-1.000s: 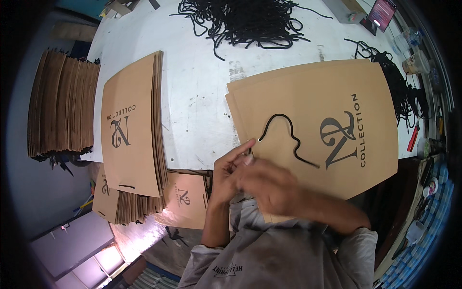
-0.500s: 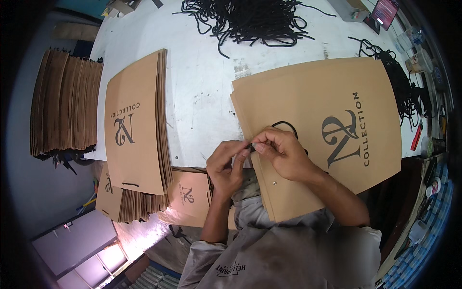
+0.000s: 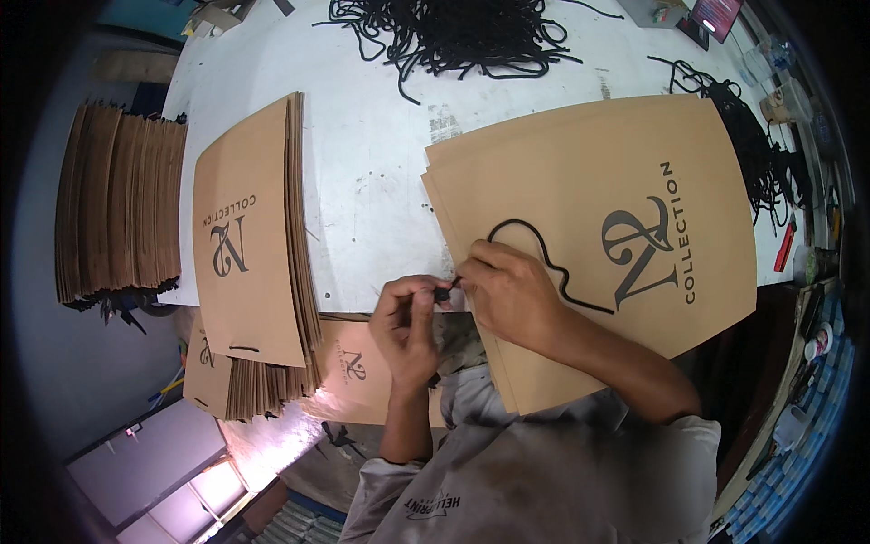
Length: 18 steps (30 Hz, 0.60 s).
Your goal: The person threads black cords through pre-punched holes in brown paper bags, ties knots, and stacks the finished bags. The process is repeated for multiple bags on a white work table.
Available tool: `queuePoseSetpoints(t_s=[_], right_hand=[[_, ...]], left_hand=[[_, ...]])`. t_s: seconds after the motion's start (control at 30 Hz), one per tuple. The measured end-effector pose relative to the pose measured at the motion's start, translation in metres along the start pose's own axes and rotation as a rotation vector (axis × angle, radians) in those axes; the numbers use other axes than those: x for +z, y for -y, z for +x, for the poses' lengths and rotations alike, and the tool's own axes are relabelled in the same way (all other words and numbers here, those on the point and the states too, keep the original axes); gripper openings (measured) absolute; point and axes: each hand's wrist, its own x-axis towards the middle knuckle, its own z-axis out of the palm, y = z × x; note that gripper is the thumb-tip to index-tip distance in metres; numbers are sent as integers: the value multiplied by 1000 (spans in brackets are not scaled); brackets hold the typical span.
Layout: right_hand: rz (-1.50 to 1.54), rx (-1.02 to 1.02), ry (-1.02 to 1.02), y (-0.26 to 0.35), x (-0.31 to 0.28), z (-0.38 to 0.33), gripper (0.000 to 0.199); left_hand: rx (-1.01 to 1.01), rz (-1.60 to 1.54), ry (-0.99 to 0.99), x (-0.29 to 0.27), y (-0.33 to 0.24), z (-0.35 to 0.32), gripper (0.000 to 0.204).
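Note:
A black cord (image 3: 545,247) curves over the front of a brown paper bag (image 3: 580,163), its loose end lying near the printed emblem. My right hand (image 3: 512,295) pinches this cord close to the bag's left edge. Just left of it, my left hand (image 3: 406,322) is closed on a small dark knotted bit of the cord, held between thumb and fingers off the table's near edge. Another bag or two lie beneath the top one, their left edges showing. Fingers partly hide where the cord passes between my two hands.
On the white table (image 3: 362,208), a stack of brown bags (image 3: 258,181) lies at left, with more bags (image 3: 118,199) packed upright beyond it. A heap of black cords (image 3: 453,36) sits at the far side, a smaller bundle (image 3: 748,136) at right near a red cutter (image 3: 786,247).
My hands have drawn slightly apart, the left one shifting left with the knotted bit. More of the cord now shows across the bag, its end stretched toward the emblem.

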Motion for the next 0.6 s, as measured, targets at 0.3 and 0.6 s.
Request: queuePoseSetpoints(t_s=[0.3, 0.6], right_hand=[[-11, 159, -118, 7, -61, -35, 23], [513, 653, -271, 10, -67, -113, 9]], left_hand=[[137, 333, -336, -10, 12, 9, 29], [-304, 457, 194, 30, -3, -46, 49]])
